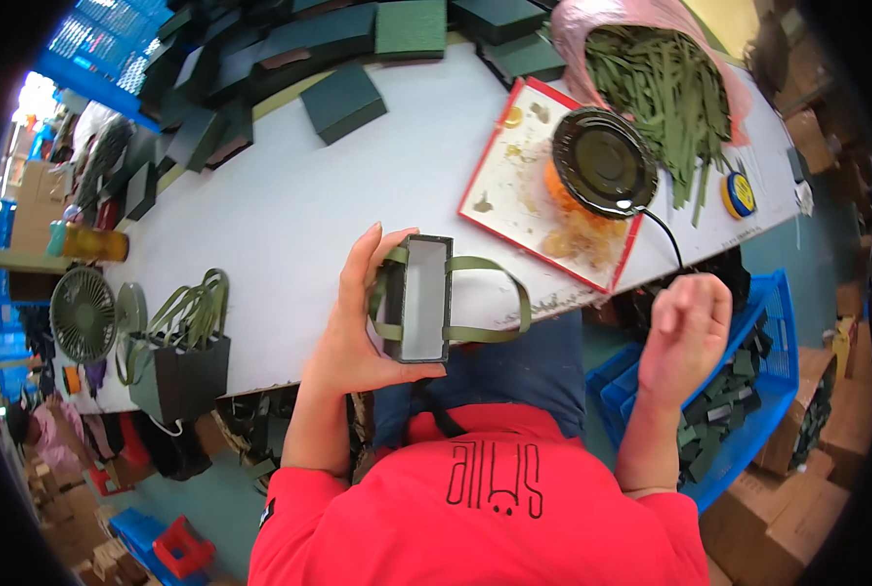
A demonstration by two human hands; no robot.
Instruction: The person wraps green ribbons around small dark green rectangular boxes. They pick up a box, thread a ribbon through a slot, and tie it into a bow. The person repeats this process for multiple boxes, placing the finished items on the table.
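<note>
My left hand grips a small dark green gift box at the table's near edge, thumb along its near end and fingers around the far end. The box's open top faces up and shows a pale inside. Green ribbon handles loop out from both long sides. My right hand is raised off to the right, near the table edge, with its fingers curled in. Whatever it may hold is hidden. Beyond it sits a round black glue pot on a red-rimmed white board smeared with yellowish glue.
A pink bag of green ribbon strips lies at the far right. Dark green boxes crowd the table's far side. At left stand a fan and a dark box with ribbons. A blue crate of dark pieces sits below right.
</note>
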